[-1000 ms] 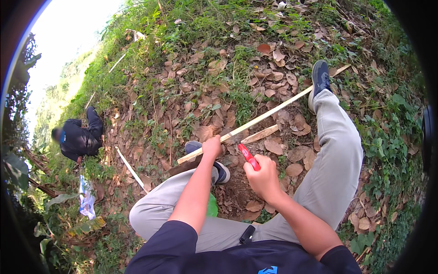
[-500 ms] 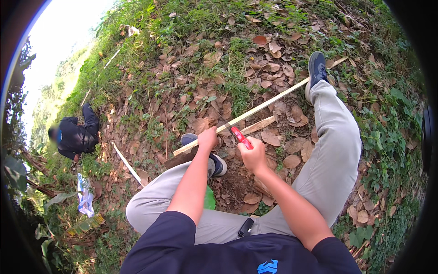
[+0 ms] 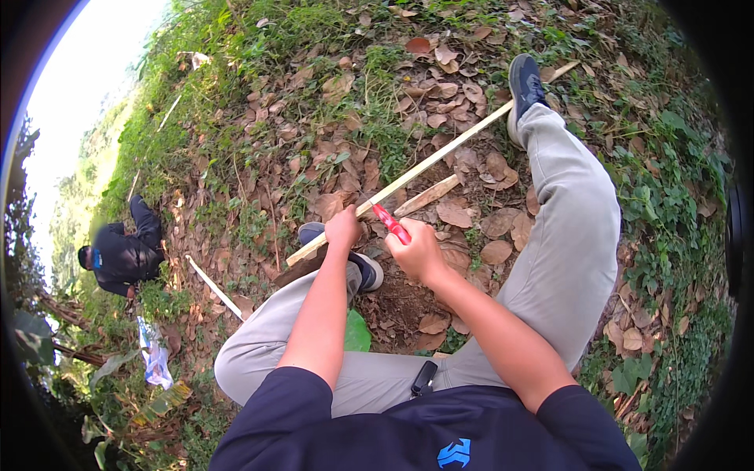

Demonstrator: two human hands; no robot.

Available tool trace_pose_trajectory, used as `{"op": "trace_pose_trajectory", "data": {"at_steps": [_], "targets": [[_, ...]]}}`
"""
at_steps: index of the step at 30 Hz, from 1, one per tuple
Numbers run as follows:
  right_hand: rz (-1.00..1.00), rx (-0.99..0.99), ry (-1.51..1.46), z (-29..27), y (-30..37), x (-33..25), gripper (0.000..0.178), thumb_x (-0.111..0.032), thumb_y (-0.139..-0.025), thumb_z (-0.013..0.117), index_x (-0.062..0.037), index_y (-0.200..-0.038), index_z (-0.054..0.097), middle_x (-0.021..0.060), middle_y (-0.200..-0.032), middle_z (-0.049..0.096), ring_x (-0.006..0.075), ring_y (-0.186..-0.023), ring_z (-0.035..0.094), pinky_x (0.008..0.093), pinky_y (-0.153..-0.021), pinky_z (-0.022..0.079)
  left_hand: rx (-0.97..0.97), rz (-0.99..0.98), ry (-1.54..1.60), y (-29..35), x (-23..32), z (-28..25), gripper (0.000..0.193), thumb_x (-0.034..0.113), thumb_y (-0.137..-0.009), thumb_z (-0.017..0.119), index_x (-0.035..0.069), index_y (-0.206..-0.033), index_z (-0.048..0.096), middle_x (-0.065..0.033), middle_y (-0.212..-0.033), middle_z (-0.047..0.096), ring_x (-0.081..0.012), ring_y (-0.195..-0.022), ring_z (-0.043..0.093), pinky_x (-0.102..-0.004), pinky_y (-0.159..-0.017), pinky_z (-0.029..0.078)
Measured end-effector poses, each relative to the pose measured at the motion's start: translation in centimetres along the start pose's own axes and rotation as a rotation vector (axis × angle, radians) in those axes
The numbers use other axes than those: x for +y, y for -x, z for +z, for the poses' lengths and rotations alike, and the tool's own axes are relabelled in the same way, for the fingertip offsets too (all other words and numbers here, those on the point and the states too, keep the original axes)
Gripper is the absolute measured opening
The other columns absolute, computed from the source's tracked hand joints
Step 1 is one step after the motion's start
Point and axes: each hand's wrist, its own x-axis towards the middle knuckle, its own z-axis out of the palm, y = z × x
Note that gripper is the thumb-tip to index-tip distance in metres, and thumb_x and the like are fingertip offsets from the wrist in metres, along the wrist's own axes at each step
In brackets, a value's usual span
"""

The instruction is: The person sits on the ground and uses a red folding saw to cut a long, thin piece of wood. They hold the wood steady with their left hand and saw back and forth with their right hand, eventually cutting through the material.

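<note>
Curled brown leaves (image 3: 338, 86) cover the ground (image 3: 402, 308). The left hand (image 3: 343, 228) is clenched over a straight, pale wood strip (image 3: 428, 163) slanting away to its right. Close by, the right hand (image 3: 416, 250) grips a smooth red handle (image 3: 389, 223), its front end at the strip. Beyond that hand lies a flat, tapered slat (image 3: 429, 195).

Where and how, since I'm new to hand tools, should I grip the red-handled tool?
Likely by the rear of its red handle, coming from the picture's lower right, as the right hand does: it slants that way, its front end at the wooden strip.
</note>
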Motion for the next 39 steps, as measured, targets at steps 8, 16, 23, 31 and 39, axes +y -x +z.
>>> {"op": "trace_pose_trajectory", "data": {"at_steps": [8,16,23,31,39], "targets": [[0.157,-0.075,0.048,-5.6,5.0,-6.4,0.028,-0.019,-0.082,0.061,0.0041,-0.068,0.052,0.0255,-0.061,0.055,0.0426,-0.059,0.059,0.0469,-0.058,0.046,-0.003,-0.039,-0.007,0.8,-0.5,-0.2,0.021,0.017,-0.087,0.063,0.010,-0.106,0.061,-0.0164,-0.098,0.074,-0.0363,-0.094,0.072,-0.0498,-0.080,0.056],[0.252,-0.020,-0.091,-3.0,2.0,-3.0,0.032,-0.023,-0.082,0.063,0.0043,-0.069,0.054,0.0284,-0.067,0.058,0.0461,-0.065,0.060,0.0484,-0.061,0.046,-0.050,-0.054,0.014,0.7,-0.7,-0.4,0.023,0.017,-0.085,0.063,0.011,-0.108,0.061,-0.0166,-0.100,0.074,-0.0365,-0.097,0.072,-0.0511,-0.081,0.055],[0.167,-0.103,0.110,-3.8,4.9,-6.5,0.027,-0.022,-0.085,0.062,0.0022,-0.074,0.056,0.0272,-0.067,0.061,0.0464,-0.067,0.064,0.0513,-0.062,0.049,0.019,-0.021,0.029,0.7,-0.2,-0.2,0.021,0.015,-0.086,0.061,0.010,-0.106,0.060,-0.0162,-0.096,0.073,-0.0375,-0.093,0.072,-0.0509,-0.080,0.055],[0.182,0.009,-0.015,-1.3,1.0,-2.7,0.029,-0.020,-0.085,0.061,0.0039,-0.071,0.053,0.0272,-0.065,0.058,0.0464,-0.064,0.061,0.0511,-0.061,0.047,0.046,0.033,0.056,1.4,-0.4,-0.4,0.021,0.014,-0.084,0.063,0.008,-0.104,0.058,-0.0171,-0.101,0.072,-0.0373,-0.095,0.070,-0.0532,-0.081,0.054],[0.129,-0.073,0.102,-4.9,3.7,-8.2,0.025,-0.017,-0.086,0.060,0.0044,-0.074,0.055,0.0284,-0.066,0.059,0.0480,-0.067,0.062,0.0515,-0.061,0.048,0.106,0.025,0.065,1.1,-0.7,0.1,0.026,0.012,-0.079,0.065,0.007,-0.102,0.057,-0.0200,-0.093,0.072,-0.0397,-0.091,0.070,-0.0521,-0.079,0.054]]}}
